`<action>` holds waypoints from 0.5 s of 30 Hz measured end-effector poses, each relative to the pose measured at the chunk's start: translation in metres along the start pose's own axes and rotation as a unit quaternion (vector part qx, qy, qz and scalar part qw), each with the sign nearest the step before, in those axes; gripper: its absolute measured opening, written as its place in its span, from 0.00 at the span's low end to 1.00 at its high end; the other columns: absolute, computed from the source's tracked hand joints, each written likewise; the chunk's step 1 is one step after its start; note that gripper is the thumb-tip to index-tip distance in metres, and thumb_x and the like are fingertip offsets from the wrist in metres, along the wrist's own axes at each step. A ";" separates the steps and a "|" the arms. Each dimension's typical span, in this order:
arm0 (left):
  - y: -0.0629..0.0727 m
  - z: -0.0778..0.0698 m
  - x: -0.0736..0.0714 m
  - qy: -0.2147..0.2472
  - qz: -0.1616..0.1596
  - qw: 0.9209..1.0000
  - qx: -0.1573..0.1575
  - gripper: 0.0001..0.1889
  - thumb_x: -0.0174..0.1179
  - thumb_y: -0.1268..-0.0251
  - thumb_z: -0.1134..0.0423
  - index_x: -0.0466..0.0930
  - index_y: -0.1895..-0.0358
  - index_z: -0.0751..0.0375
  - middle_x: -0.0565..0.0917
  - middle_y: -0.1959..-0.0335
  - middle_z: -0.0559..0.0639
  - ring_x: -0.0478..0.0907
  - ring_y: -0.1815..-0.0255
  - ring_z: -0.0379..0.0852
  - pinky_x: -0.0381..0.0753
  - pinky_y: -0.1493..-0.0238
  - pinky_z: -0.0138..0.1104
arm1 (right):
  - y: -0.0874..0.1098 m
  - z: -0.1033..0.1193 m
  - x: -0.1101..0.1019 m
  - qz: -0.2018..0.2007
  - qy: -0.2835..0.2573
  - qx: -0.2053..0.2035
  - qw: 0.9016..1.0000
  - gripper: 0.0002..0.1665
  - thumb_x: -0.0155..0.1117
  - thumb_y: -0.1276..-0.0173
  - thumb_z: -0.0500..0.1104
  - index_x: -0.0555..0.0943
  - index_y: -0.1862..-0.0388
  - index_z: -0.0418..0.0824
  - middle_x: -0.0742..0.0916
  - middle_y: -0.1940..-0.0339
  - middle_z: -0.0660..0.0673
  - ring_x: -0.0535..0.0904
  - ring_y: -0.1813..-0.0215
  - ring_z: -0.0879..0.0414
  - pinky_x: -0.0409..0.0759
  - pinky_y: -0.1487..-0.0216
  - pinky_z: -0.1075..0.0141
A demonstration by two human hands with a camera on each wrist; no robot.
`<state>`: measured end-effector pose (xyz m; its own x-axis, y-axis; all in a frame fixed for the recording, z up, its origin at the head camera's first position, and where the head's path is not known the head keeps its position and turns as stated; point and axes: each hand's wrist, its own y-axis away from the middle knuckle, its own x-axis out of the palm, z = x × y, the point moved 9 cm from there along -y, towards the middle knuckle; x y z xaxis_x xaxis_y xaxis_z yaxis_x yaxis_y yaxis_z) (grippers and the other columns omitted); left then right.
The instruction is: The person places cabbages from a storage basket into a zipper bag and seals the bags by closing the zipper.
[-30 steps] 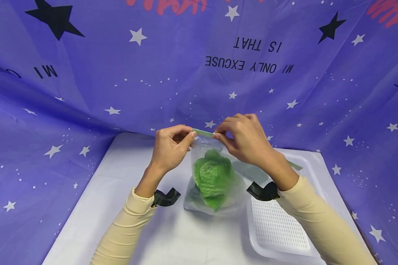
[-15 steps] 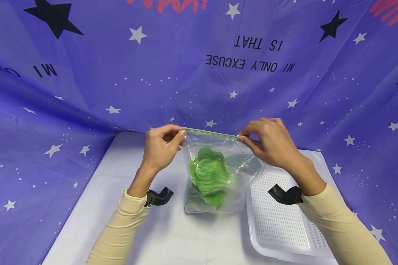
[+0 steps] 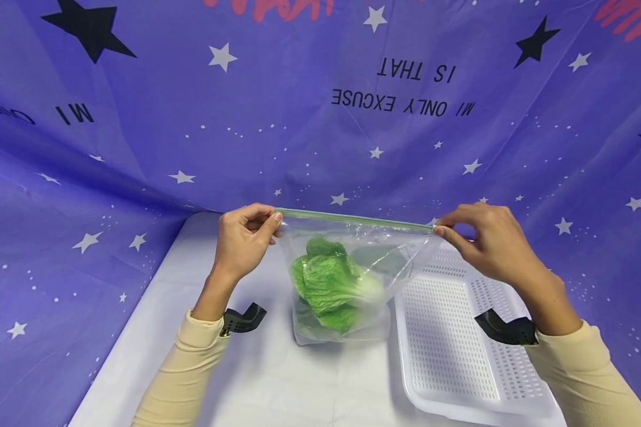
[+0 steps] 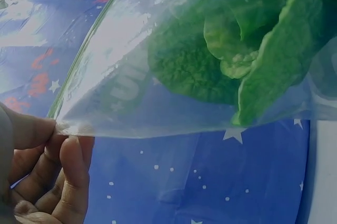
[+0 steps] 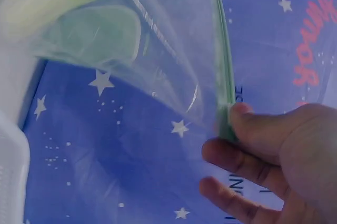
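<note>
A clear zip bag [image 3: 374,237] with a green zip strip along its top is stretched between my two hands. Inside it lies a leafy green lettuce [image 3: 331,276], its pale stem pointing right. My left hand [image 3: 244,240] pinches the top left corner of the bag between thumb and index finger. At the other end of the strip, the thumb and index finger of my right hand [image 3: 486,240] pinch the top right corner. In the left wrist view the lettuce [image 4: 210,50] shows through the film. The right wrist view has the green zip strip [image 5: 225,50] running up from my fingers.
A white perforated plastic basket [image 3: 448,338] stands on the white table [image 3: 278,385], to the right of the bag. Behind the table hangs a blue-purple cloth [image 3: 299,118] printed with stars and lettering.
My right hand has slid right along the zip strip from near the left hand to the right corner. The left hand has shifted a little left, and the bag's top is now stretched straight.
</note>
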<state>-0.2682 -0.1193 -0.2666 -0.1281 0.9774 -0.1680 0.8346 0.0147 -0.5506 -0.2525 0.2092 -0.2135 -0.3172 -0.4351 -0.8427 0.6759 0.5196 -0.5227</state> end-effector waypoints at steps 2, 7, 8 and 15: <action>0.000 0.000 -0.001 -0.002 -0.002 1.000 0.001 0.04 0.60 0.36 0.78 0.82 0.64 0.77 0.84 0.73 0.65 0.82 0.76 0.61 0.82 0.76 0.37 | 0.005 -0.005 0.000 0.000 -0.023 0.018 1.000 0.05 0.72 0.40 0.35 0.88 0.66 0.44 0.86 0.70 0.56 0.73 0.74 0.62 0.67 0.71 0.68; 0.003 0.003 -0.002 0.003 -0.008 1.000 -0.009 0.04 0.59 0.35 0.77 0.81 0.64 0.78 0.83 0.73 0.65 0.82 0.76 0.62 0.82 0.76 0.40 | 0.022 -0.028 0.018 0.031 -0.106 0.143 0.983 0.09 0.72 0.36 0.41 0.87 0.57 0.47 0.88 0.60 0.53 0.82 0.58 0.56 0.73 0.63 0.71; 0.004 0.004 -0.002 0.004 -0.009 1.000 -0.011 0.04 0.59 0.35 0.77 0.81 0.64 0.78 0.83 0.73 0.65 0.82 0.76 0.61 0.82 0.77 0.40 | 0.027 -0.032 0.023 0.039 -0.121 0.166 0.978 0.11 0.72 0.36 0.43 0.86 0.54 0.47 0.88 0.59 0.51 0.83 0.55 0.53 0.74 0.62 0.70; 0.010 0.002 -0.006 0.022 0.004 1.000 -0.006 0.03 0.59 0.34 0.77 0.80 0.64 0.78 0.82 0.74 0.65 0.82 0.78 0.51 0.81 0.78 0.38 | 0.051 -0.026 0.054 0.085 -0.214 0.166 0.959 0.06 0.65 0.30 0.37 0.87 0.58 0.41 0.88 0.58 0.48 0.83 0.52 0.54 0.78 0.55 0.68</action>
<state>-0.2596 -0.1251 -0.2728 -0.0990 0.9858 -0.1360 0.8418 0.0101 -0.5397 -0.2525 0.2319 -0.2890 0.0697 -0.6640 -0.7444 0.8911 0.3769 -0.2527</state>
